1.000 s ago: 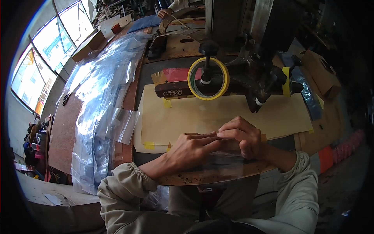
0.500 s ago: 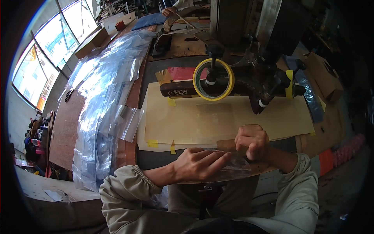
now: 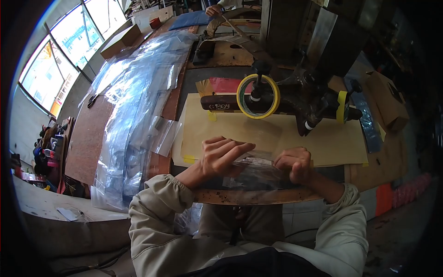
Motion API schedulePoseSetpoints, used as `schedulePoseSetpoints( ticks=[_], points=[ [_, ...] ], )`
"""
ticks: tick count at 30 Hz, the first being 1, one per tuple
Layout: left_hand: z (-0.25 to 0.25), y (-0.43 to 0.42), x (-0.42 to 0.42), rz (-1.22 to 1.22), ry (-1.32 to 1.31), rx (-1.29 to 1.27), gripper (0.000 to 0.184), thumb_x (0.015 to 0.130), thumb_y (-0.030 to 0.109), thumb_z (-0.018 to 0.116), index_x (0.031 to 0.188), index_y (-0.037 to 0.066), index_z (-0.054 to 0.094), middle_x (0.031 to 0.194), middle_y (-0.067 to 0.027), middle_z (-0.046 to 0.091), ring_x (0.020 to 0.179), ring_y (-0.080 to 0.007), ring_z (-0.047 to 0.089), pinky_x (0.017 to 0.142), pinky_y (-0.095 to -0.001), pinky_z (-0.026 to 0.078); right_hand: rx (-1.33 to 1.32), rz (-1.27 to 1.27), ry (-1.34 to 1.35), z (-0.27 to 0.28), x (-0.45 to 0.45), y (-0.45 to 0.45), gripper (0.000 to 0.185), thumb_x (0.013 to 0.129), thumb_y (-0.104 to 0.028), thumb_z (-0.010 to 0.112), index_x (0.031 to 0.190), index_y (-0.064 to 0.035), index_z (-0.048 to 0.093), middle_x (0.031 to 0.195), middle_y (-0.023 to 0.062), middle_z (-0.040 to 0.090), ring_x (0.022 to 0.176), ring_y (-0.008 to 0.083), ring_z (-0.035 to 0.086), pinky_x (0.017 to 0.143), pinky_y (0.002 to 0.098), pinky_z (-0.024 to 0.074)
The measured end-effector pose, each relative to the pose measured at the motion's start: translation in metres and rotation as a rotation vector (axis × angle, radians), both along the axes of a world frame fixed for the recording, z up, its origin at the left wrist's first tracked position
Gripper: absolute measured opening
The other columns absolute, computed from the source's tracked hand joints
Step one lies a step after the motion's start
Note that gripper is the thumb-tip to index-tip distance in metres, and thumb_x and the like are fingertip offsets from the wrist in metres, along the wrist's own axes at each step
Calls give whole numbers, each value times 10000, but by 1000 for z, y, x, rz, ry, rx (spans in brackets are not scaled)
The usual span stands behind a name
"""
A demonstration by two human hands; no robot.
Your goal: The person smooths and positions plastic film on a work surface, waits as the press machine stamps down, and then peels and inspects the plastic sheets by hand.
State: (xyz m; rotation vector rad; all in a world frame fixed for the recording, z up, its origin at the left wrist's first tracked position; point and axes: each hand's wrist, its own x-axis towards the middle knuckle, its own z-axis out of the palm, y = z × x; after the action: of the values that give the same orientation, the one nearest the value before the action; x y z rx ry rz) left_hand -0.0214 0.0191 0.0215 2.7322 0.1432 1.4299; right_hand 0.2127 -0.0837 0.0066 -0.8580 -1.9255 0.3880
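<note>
A clear plastic bag (image 3: 258, 171) stretches between my hands at the near edge of the bench, creased and catching the light. My left hand (image 3: 222, 157) grips its left side, with the fingers bent and the thumb side hidden. On the other side, my right hand (image 3: 295, 164) has its fingers curled and pinches the bag's right edge. Behind the hands lies a cream sheet (image 3: 323, 141) on the dark bench top. A dark metal arm with "BOY" lettering (image 3: 220, 106) spans above the sheet.
A yellow tape roll (image 3: 277, 99) hangs on the machine arm. Many overlapping clear bags (image 3: 134, 101) lie to the left, with scissors (image 3: 92, 100) beside them. At right stands a cardboard box (image 3: 387, 101). Another person's hand (image 3: 214, 10) shows at the far end.
My left hand has risen away from my body, and the plastic bag has come up with it over the sheet's near edge. My right hand stays closed nearby. The view has shifted slightly.
</note>
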Motion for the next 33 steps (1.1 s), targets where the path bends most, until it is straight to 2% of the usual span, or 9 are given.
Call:
schedulePoseSetpoints(
  ticks=[4, 10, 16, 19, 22, 23, 28, 30, 33],
  points=[
    [5, 2, 1, 40, -30, -32, 489, 538, 154, 724, 1017, 70, 669, 765, 3, 667, 647, -138, 662, 549, -263, 478, 77, 139, -71, -4, -2, 5, 600, 998, -469, 345, 647, -65, 617, 690, 67, 652, 600, 235, 656, 545, 331, 518],
    [29, -2, 11, 143, -146, -185, 265, 700, 101, 777, 947, 92, 682, 804, -59, 704, 661, -200, 692, 572, -293, 531, -105, 262, -192, 7, -7, 1, 288, 919, -265, 608, 744, -44, 668, 758, 76, 682, 637, 220, 668, 610, 301, 533],
    [71, -11, -20, 445, -196, -262, 271, 761, 139, 778, 992, 27, 691, 802, -107, 714, 691, -165, 699, 625, -277, 521, -746, 256, 330, 12, -38, -47, 170, 893, -160, 661, 995, -31, 702, 910, 62, 713, 773, 119, 680, 730, 255, 523],
    [89, -7, -30, 566, -429, -408, 229, 805, 247, 769, 917, 60, 699, 709, -80, 690, 579, -133, 643, 542, -300, 486, -722, 146, 206, -2, -56, -75, 205, 890, -158, 669, 1059, -45, 689, 960, 68, 712, 893, 110, 672, 780, 259, 522],
    [109, 7, -33, 568, -510, -322, 263, 812, 276, 766, 943, 56, 708, 783, -92, 723, 663, -133, 688, 621, -280, 527, -708, 1, 204, 1, -77, -98, 228, 898, -148, 659, 1102, -48, 673, 968, 63, 714, 913, 124, 676, 794, 267, 522],
    [116, 12, -34, 562, -525, -321, 266, 819, 283, 760, 955, 60, 708, 800, -88, 727, 672, -136, 691, 636, -278, 532, -575, -6, 185, -1, -82, -98, 187, 920, -140, 631, 1057, -14, 652, 943, 67, 714, 857, 143, 693, 784, 274, 538],
    [150, 30, -69, 881, -464, -100, 274, 833, 370, 729, 979, 138, 724, 896, -68, 739, 775, -181, 724, 681, -289, 556, -846, -3, 534, 41, -43, -86, 168, 948, -147, 597, 884, 5, 567, 738, 90, 681, 667, 151, 688, 598, 258, 568],
    [151, 48, -101, 1060, -399, -134, 334, 826, 473, 700, 1001, 190, 728, 931, -53, 739, 814, -206, 724, 700, -308, 557, -857, -91, 420, 63, -15, -74, 195, 930, -178, 631, 866, -3, 575, 648, 55, 637, 549, 121, 638, 490, 235, 525],
    [149, 67, -139, 1298, -258, -186, 415, 807, 578, 649, 1041, 243, 723, 978, -5, 734, 884, -226, 711, 781, -370, 555, -845, -60, 207, 93, 5, -62, 205, 905, -195, 665, 853, -12, 589, 638, 20, 609, 551, 81, 601, 501, 213, 479]
  ],
)
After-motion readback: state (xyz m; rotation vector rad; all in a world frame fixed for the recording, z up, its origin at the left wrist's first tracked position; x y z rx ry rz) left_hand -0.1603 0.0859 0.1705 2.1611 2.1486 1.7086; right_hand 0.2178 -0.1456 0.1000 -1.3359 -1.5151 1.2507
